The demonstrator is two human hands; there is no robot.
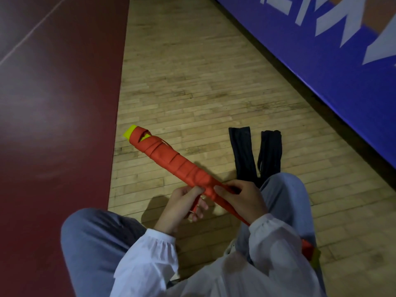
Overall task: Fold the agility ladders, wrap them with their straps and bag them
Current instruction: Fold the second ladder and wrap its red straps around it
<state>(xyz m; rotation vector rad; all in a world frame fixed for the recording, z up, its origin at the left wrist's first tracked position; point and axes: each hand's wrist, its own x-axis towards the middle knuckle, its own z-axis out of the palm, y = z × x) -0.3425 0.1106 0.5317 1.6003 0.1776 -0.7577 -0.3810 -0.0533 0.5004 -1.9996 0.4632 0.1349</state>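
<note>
A folded agility ladder (167,156), a long bundle with yellow rungs showing at its far end, is wound in an orange strap and points up-left above the wooden floor. My left hand (184,207) grips the bundle from below, with a loose strap end running through the fingers. My right hand (242,199) pinches the orange strap on the bundle's near part. The bundle's near end pokes out by my right knee. Two black bags (244,155) (270,153) lie flat on the floor just beyond my right knee.
I sit cross-legged on a wooden floor (192,82). A dark red mat (53,103) borders it on the left. A blue padded wall with white lettering (321,50) runs along the right.
</note>
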